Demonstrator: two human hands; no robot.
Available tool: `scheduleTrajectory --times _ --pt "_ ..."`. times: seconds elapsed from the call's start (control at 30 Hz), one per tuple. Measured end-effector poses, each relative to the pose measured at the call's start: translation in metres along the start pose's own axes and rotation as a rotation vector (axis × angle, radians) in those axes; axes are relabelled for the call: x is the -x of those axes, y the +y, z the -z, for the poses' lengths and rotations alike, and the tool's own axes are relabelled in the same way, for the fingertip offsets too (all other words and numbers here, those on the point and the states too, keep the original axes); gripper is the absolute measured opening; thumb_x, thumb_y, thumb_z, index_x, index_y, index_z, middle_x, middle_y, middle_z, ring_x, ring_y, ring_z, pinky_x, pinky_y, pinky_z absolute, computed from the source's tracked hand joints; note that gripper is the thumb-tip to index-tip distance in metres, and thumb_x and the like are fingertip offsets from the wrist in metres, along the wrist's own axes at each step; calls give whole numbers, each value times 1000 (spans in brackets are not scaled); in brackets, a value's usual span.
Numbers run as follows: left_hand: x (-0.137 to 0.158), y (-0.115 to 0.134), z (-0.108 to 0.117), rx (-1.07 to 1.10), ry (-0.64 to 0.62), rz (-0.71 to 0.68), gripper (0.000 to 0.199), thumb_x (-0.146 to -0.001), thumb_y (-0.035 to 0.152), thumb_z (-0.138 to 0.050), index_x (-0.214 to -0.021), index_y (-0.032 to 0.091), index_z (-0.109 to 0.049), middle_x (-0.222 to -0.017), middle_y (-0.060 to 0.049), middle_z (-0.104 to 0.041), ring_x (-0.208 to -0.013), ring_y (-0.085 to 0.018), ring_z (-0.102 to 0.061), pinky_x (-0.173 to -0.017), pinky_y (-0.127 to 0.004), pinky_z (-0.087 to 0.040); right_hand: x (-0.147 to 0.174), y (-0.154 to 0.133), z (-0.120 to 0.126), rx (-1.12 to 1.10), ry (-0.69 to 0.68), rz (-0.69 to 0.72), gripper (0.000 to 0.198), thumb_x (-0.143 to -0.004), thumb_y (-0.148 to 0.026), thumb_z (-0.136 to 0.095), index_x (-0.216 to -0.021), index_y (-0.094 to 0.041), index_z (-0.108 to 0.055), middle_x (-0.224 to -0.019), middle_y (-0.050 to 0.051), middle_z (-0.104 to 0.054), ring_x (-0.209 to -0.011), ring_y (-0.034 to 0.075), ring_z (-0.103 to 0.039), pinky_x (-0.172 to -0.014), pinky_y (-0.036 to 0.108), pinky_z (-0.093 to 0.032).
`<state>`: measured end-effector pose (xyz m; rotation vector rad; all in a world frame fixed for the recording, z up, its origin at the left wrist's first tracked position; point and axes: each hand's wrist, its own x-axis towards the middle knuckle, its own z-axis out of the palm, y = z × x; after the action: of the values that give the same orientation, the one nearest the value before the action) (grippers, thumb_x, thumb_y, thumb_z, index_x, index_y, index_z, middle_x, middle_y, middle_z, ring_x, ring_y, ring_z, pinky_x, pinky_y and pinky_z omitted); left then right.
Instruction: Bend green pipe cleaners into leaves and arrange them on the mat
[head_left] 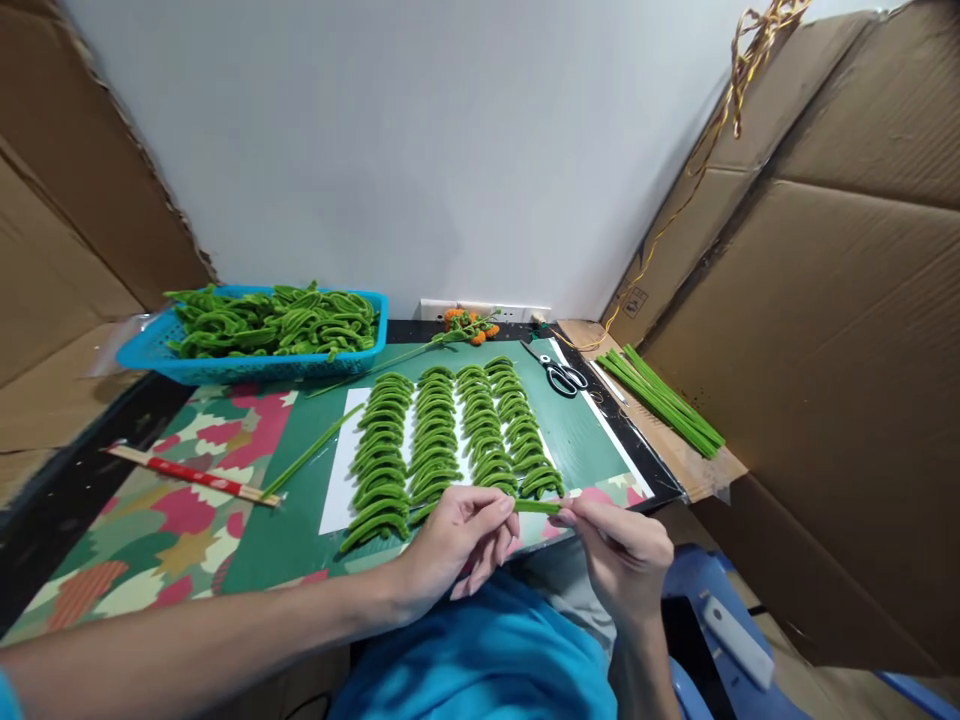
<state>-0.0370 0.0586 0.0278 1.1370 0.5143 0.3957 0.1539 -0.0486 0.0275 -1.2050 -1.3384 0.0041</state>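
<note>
A short green pipe-cleaner piece (pixel 537 507) is stretched level between my two hands at the table's front edge. My left hand (pixel 465 535) pinches its left end with thumb and forefinger, the other fingers loosely curled. At the right end, my right hand (pixel 624 548) grips it between thumb and fingertips. Just beyond my hands, curved green pipe-cleaner pieces (pixel 433 430) lie in several columns on white paper (pixel 343 470). A single straight green pipe cleaner (pixel 315 450) rests to the left of the paper.
A blue basket (pixel 247 370) heaped with curved green pieces stands back left. Chopsticks in a red wrapper (pixel 196 475) lie at left. Black-handled scissors (pixel 562 376) and a bundle of green pipe cleaners (pixel 664 400) are at right. An orange-flowered stem (pixel 472 325) lies by the wall.
</note>
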Motion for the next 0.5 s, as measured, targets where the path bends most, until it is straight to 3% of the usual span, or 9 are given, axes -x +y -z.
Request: scheduleTrajectory --times 0.1,0.3,0.5 --pt "3 -1 3 -15 -41 15 50 -98 61 -67 -82 14 -68 -53 1 -59 -33 -7 -47 -28 -13 -29 -1 2 -3 -76 25 -37 19 -87 -11 -84 -96 -27 -88 -85 2 -85 -62 21 -81 -63 26 -69" --pt "6 -1 5 -5 -110 29 47 -100 58 -66 -88 13 -70 -56 2 -60 -35 -5 -49 -31 -12 -32 -1 -1 -19 -380 84 -278 16 -87 -19 -86 -102 -25 -87 -89 6 -86 -76 26 -84 -68 31 -71" --pt "7 1 6 32 -121 54 51 -97 61 -69 -87 12 -72 -57 0 -60 -35 -5 -46 -33 -13 -30 4 5 -37 -558 86 -305 12 -93 -21 -81 -102 -26 -86 -90 6 -86 -77 24 -84 -70 30 -70"
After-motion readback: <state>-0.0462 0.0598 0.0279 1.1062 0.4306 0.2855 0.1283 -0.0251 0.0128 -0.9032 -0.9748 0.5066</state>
